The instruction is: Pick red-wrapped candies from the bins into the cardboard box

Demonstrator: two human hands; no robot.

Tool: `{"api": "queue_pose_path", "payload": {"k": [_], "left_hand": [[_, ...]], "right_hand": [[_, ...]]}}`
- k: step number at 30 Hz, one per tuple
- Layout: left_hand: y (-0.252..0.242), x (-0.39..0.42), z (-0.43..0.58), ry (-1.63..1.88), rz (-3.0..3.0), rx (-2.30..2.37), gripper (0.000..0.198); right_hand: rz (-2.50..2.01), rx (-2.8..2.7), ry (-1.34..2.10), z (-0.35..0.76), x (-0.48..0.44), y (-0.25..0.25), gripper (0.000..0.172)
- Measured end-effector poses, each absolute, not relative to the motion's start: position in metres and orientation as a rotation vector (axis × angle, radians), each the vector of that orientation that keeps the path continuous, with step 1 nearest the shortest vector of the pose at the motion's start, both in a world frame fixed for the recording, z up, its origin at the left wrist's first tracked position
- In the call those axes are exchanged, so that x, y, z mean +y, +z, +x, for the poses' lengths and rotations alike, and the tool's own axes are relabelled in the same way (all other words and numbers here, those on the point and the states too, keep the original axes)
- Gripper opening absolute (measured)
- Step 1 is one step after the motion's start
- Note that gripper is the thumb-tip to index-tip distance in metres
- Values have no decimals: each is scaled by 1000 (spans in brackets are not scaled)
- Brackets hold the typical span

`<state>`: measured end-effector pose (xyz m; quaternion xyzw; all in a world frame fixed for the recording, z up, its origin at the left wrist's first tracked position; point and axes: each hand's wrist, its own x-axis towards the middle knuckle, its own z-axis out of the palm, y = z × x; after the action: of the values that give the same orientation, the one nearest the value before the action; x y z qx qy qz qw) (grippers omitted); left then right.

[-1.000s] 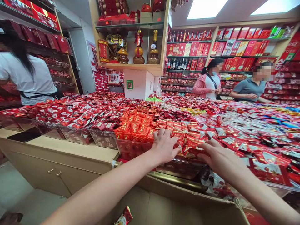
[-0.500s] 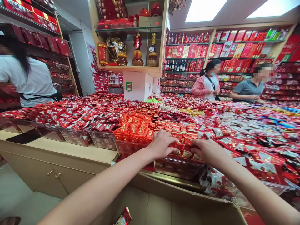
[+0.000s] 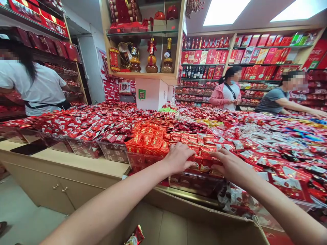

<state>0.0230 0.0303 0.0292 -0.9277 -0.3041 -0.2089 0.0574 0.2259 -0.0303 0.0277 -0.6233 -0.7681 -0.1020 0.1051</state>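
Observation:
Both my hands rest on a heap of red wrapped candy packets (image 3: 201, 149) piled in a clear plastic bin (image 3: 196, 183) at the near edge of a big display counter. My left hand (image 3: 177, 158) lies palm down on the packets with its fingers curled over them. My right hand (image 3: 230, 165) sits just to the right, fingers bent and pressing on the same packets. Whether either hand grips a packet is hidden by the fingers.
An open cardboard box (image 3: 204, 221) stands right below my arms, one red packet (image 3: 135, 236) inside it. A beige cabinet (image 3: 63, 177) is at left. A person in white (image 3: 33, 85) stands far left; two more people (image 3: 227, 92) are behind the counter. Shelves of red boxes line the walls.
My right hand slid left toward my left hand, closing the gap over the packets, then eased slightly right. My left hand stayed on the heap. The person at far right stretched an arm out.

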Motion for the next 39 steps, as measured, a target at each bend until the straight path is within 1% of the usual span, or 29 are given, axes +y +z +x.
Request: {"api": "queue_pose_path", "payload": {"k": [4, 9, 11, 15, 17, 23, 24, 27, 29, 32, 36, 39], "left_hand": [[30, 31, 17, -647, -2787, -910, 54], [33, 33, 7, -657, -2776, -890, 59], [33, 34, 5, -686, -2754, -903, 57], [28, 34, 5, -725, -2697, -983, 33], [25, 34, 8, -729, -2672, -1021, 25], [20, 35, 11, -714, -2611, -1093, 27], [19, 36, 10, -710, -2602, -1105, 27], [18, 39, 7, -706, -2582, -1140, 27], [15, 40, 7, -714, -2571, -1159, 31], [12, 39, 10, -719, -2566, -1154, 33], [12, 35, 10, -710, -2571, -1109, 30], [14, 32, 5, -715, -2573, -1082, 39]], "right_hand": [[-1754, -2226, -423, 228, -38, 25, 28], [-1751, -2160, -510, 219, -48, 25, 27], [-1730, -2113, -551, 214, -52, 25, 27], [-1643, -2097, -545, 201, -51, 19, 23], [-1628, -2126, -519, 193, -46, 16, 21], [-1641, -2230, -687, 170, -24, 17, 29], [-1648, -2254, -702, 168, -22, 18, 28], [-1675, -2295, -719, 167, -21, 21, 17], [-1657, -2311, -725, 169, -22, 22, 13], [-1630, -2349, -688, 171, -21, 24, 13], [-1661, -2340, -645, 172, -22, 24, 14], [-1657, -2287, -628, 172, -26, 22, 17]]}}
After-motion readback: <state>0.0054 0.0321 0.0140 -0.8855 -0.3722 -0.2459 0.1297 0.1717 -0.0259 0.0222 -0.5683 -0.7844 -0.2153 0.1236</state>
